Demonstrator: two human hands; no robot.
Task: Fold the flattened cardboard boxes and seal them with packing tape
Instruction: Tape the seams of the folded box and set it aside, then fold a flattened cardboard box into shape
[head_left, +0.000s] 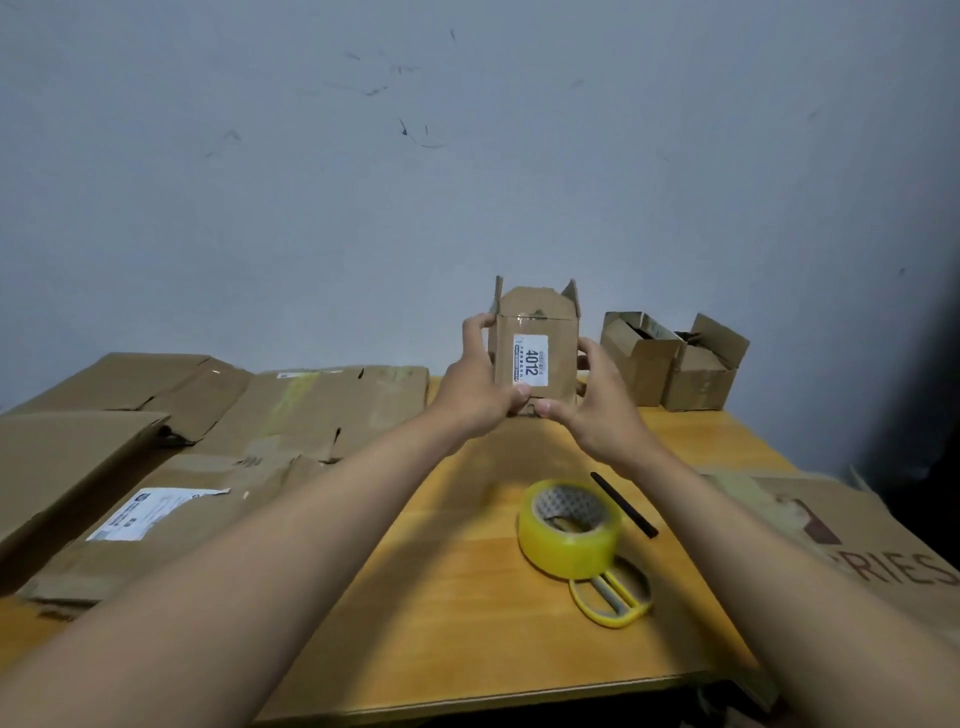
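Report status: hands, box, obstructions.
Both hands, left and right, grip small box. Top flaps up, unsealed. Tape roll untouched on table.

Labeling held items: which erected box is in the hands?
The small box with the 4012 label, gripped by left hand and right hand; the two open boxes sit untouched behind.

A pale grey-blue wall (467, 156), scuffed with dark marks, stands behind a yellowish wooden table (467, 597) under dim, even light.

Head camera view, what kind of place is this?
Probably a makeshift packing spot in a plain room: flattened cardboard boxes piled on a wooden table, a tape roll and scissors ready.
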